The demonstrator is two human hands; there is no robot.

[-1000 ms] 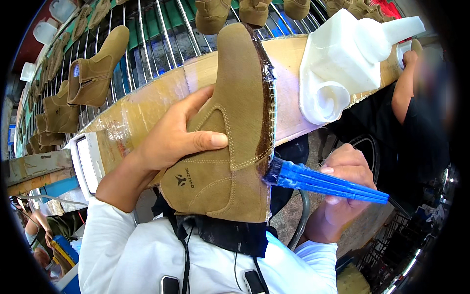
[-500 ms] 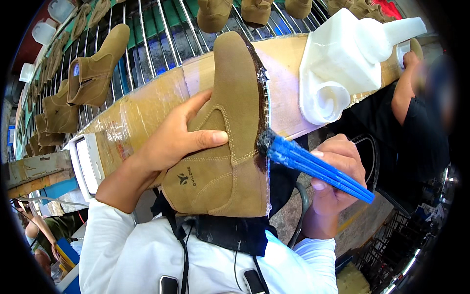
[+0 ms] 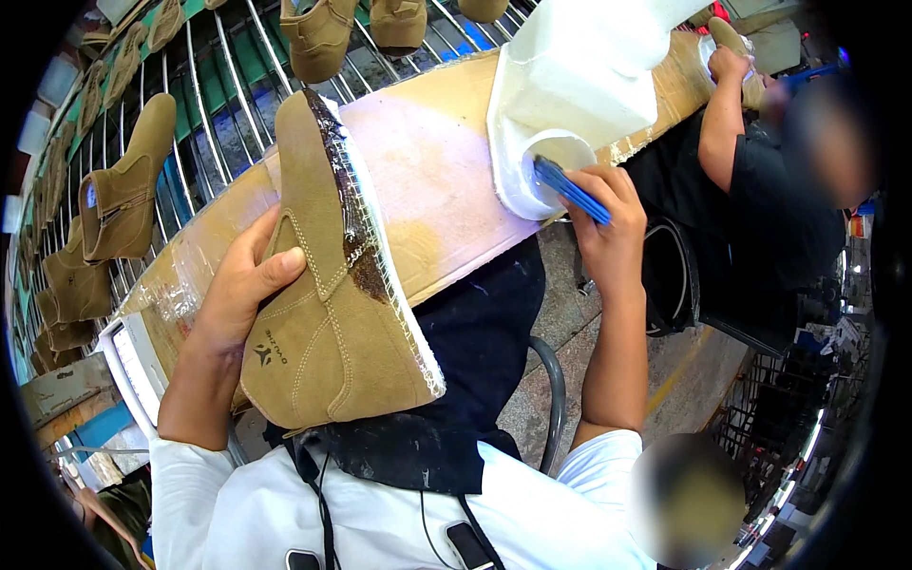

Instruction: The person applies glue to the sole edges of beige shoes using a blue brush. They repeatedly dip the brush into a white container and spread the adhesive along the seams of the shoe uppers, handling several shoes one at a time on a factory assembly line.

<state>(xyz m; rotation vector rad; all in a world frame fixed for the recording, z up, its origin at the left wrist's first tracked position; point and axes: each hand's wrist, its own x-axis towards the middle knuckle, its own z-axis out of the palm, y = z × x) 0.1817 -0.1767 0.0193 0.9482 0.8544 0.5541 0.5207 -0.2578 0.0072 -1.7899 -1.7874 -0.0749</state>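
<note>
My left hand [image 3: 249, 280] is closed around a tan suede boot [image 3: 309, 351], its thumb lying on the stitched side. The boot is tilted so its bottom edge faces right; white stitching and a dark, wet-looking coating run along that edge. My right hand [image 3: 613, 218] grips a blue-handled brush [image 3: 581, 198]. Its bristle end is inside the round cup [image 3: 518, 180] at the foot of a white plastic dispenser [image 3: 579, 81], so the bristles are mostly hidden. White material shows inside the cup.
Cardboard [image 3: 418, 180] covers the bench beneath the dispenser. Behind it, more tan boots [image 3: 128, 190] stand on a metal bar rack [image 3: 204, 104]. At the right a co-worker in a dark shirt [image 3: 784, 209] holds another tan shoe piece [image 3: 727, 36]. A curved metal tube [image 3: 553, 399] stands below my right forearm.
My right hand has carried the brush from the boot's edge up into the dispenser's cup. The boot has tipped, showing more of its bottom, and the view has shifted right.
</note>
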